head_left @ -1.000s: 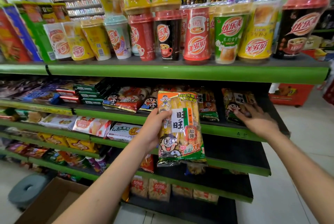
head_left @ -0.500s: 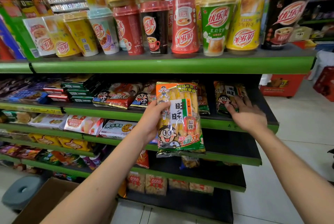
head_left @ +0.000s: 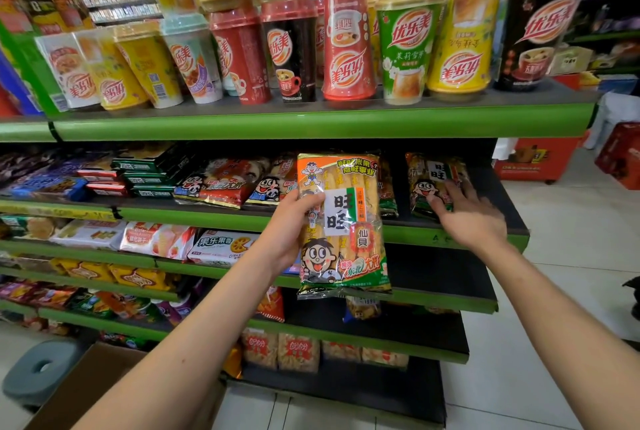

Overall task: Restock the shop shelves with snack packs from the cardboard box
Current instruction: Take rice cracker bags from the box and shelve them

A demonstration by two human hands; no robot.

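Step in hand, as I read it: clear a slot, then seat the new pack. Best to square the shelved pack first, then slide the held snack pack in flat beside it, label facing out.

Left hand grips the held pack upright at its left edge, thumb across the front, fingers hidden behind. Right hand reaches onto the shelf, fingers spread, tips resting on the shelved pack. Cardboard box sits well below both hands.

Snack pack in L hand
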